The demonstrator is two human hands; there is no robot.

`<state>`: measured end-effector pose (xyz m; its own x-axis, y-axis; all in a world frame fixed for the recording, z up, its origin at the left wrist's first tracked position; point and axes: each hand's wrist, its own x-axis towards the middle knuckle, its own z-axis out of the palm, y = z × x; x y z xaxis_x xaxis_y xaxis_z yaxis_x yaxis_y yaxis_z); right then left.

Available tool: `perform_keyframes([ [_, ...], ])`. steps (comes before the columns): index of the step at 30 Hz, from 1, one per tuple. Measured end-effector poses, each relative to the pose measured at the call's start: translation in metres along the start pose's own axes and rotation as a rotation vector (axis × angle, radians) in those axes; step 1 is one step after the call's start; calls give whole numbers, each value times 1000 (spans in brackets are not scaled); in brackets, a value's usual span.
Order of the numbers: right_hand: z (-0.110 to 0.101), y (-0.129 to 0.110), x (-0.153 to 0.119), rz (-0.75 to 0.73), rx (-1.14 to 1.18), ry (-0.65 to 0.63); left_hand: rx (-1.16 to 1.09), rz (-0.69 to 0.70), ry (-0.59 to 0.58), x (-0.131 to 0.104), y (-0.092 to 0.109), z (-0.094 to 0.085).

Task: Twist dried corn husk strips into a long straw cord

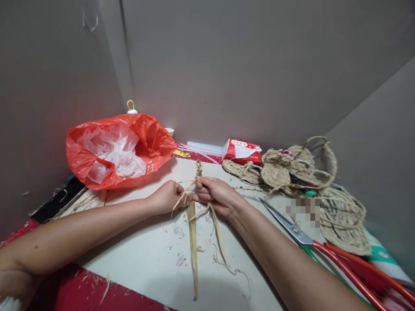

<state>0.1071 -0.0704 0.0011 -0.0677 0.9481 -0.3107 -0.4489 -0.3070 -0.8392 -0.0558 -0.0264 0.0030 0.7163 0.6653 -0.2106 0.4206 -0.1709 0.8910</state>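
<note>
The braided fibre cord [199, 167] lies at the middle of the white board [155, 255], its long axis running near to far — the knotted end points to the far side, away from the person, while its flat loose strips [193, 250] trail toward the near edge, the longest tapering to a point. The right hand [215, 194] has its fingers curled closed, gripping the cord where braid meets strips; the left hand [168, 198], just left of it, pinches thin strands with bent fingers — the scissors [296, 233] lie to the right, blades pointing far and left.
</note>
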Motion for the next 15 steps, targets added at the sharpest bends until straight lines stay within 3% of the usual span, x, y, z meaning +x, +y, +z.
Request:
perform_keyframes([
  [6,2,-2,-2,-1,9,-4,-259,1,-99,-25,5,5],
  [11,3,-2,-2,7,15,15,-449,-31,-202,-75,24,6],
  [15,1,-1,-1,14,20,28,-529,-188,-428,-130,46,-9],
])
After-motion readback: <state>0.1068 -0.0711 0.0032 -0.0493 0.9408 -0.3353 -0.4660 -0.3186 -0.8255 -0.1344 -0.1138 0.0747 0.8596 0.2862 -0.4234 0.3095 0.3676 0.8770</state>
